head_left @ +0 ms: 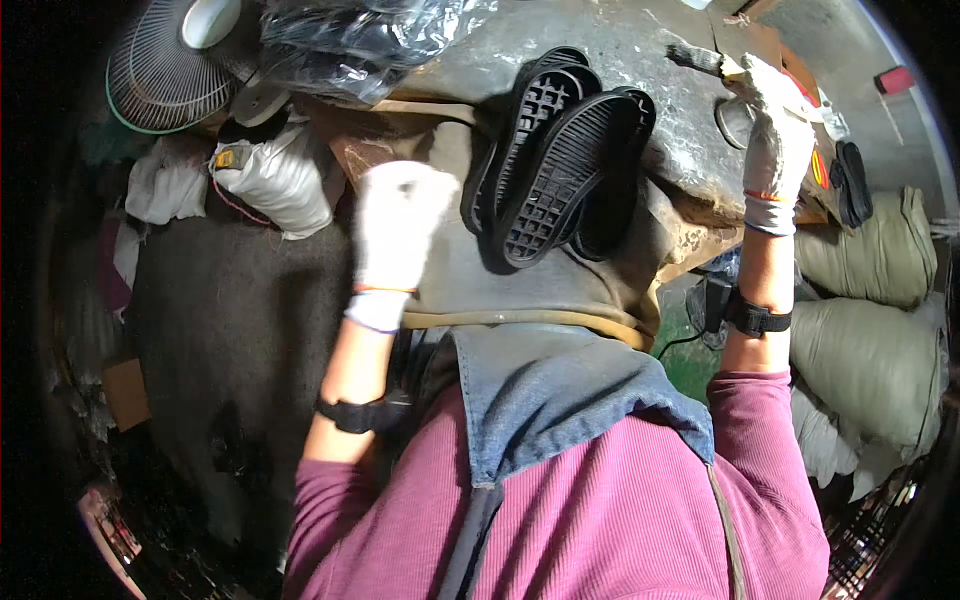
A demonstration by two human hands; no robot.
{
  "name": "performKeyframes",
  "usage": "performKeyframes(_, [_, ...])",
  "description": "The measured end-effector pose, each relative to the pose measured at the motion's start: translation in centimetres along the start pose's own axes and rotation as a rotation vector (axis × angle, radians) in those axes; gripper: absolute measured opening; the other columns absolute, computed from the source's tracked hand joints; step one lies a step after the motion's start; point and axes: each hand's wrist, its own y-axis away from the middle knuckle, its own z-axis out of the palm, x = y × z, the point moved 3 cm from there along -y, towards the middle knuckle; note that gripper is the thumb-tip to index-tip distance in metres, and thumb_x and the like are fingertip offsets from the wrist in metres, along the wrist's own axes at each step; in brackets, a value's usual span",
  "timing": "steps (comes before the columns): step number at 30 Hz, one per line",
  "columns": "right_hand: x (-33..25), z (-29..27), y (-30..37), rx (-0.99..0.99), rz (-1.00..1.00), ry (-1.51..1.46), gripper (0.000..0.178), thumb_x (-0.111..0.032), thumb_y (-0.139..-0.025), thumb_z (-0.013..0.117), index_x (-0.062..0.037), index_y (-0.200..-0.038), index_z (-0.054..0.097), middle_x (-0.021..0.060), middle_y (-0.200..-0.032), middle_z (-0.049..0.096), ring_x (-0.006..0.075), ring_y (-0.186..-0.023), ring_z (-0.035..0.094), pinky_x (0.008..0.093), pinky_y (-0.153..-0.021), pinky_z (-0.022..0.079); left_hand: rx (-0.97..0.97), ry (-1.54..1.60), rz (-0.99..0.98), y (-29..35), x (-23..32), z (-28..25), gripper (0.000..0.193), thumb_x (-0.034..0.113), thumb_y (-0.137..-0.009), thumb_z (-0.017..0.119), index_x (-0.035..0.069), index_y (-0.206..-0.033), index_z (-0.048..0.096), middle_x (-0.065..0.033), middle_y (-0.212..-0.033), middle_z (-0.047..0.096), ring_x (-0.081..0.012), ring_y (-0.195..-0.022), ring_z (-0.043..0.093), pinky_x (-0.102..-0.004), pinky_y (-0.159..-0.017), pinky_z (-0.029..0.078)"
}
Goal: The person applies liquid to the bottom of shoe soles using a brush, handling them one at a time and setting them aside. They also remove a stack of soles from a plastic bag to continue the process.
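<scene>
Two gloved hands are seen in the head view, both in white work gloves. The left hand (398, 235), at centre left of the frame, is laid on the tan apron cloth (560, 285) just beside a stack of black rubber shoe soles (560, 160); its fingers are blurred, so whether they are spread or pressed together cannot be told. The soles are piled at upper centre, tread side up, against the edge of a grey, glue-crusted work surface (640, 60). The right hand (775, 125), at upper right, is closed with fingers pressed together round the handle of a brush (700, 60), whose dark bristle end is pointed toward the upper left over the grey surface. A black band is worn on each wrist. A wire fan guard (160, 70) is seen at upper left, with crumpled clear plastic bags (370, 35) beside it. Stuffed olive sacks (870, 300) are stacked along the right edge.
</scene>
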Motion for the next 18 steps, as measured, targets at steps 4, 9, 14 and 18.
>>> performKeyframes(4, [2.1,-2.0,-0.6,0.048,0.345,-0.348,0.030,-0.009,-0.095,0.057,-0.0104,-0.119,0.075,0.0112,-0.113,0.076,0.0297,-0.113,0.069,0.0411,-0.101,0.053,-0.079,-0.687,0.419,0.8,4.2,8.1,0.044,0.035,-0.082,0.085,0.004,-0.110,0.070,-0.0182,-0.121,0.066,-0.0373,-0.117,0.059,-0.0473,-0.105,0.045])
performKeyframes(9, [10.6,0.7,3.5,0.130,0.282,0.084,0.018,-0.016,-0.093,0.066,-0.0098,-0.106,0.078,0.0082,-0.106,0.078,0.0220,-0.100,0.072,0.0364,-0.094,0.055,-0.094,-0.607,0.502,-0.4,1.0,7.7,0.040,0.024,-0.079,0.085,0.002,-0.109,0.070,-0.0192,-0.124,0.065,-0.0379,-0.118,0.058,-0.0502,-0.104,0.045])
performKeyframes(14, [14.3,2.9,4.2,-0.158,0.542,0.018,0.023,-0.035,-0.090,0.067,-0.0181,-0.099,0.080,0.0085,-0.089,0.078,0.0287,-0.081,0.074,0.0401,-0.079,0.058,-0.209,-0.009,-0.049,-2.2,2.0,6.5,0.042,0.003,-0.086,0.076,-0.002,-0.125,0.062,-0.0107,-0.114,0.068,-0.0211,-0.101,0.065,-0.0355,-0.090,0.054])
performKeyframes(18, [16.4,6.1,6.4,-0.258,0.320,0.207,0.024,-0.037,-0.092,0.064,-0.0204,-0.099,0.079,0.0056,-0.095,0.078,0.0284,-0.088,0.074,0.0414,-0.078,0.057,-0.401,0.689,-0.313,-4.7,9.8,7.7,0.064,0.007,-0.094,0.065,-0.007,-0.151,0.042,-0.0193,-0.134,0.064,-0.0249,-0.117,0.066,-0.0345,-0.102,0.055])
